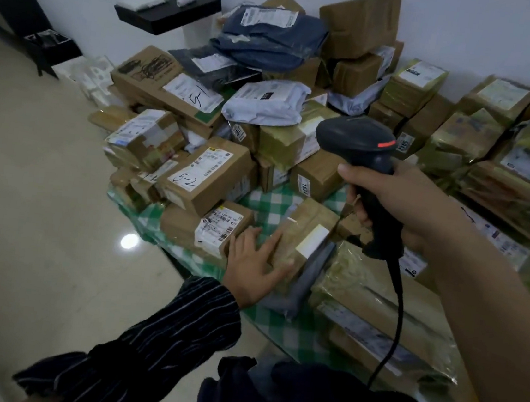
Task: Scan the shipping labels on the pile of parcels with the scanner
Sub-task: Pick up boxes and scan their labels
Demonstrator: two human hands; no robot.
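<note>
While the right hand (398, 209) holds one black handheld barcode scanner (362, 146) above the pile, its fingers are clamped round the grip, thumb along the near side. The scanner's head, with one orange-red strip on top, points away from the person over the middle of the heap. One black cable (396, 315) hangs from the base of the grip towards the person's body.

The left hand (256, 266) lies flat on one tape-wrapped brown parcel (303, 228) at the near edge of the pile, fingers straight and spread apart. That parcel bears one white label, and one grey mailer (310, 272) lies just beside it.

The parcels are heaped on a bench covered with a green-and-white checked cloth (267, 201); most are brown cartons, too many to count exactly. Two cartons carry handwritten marks: one reads "5-1" (158, 86), the other "5-2" (207, 177), lower and nearer. One dark blue mailer (275, 36) lies near the top of the heap, with one pale grey mailer (268, 102) below it.

One black shelf (166, 9) juts from the wall behind.
</note>
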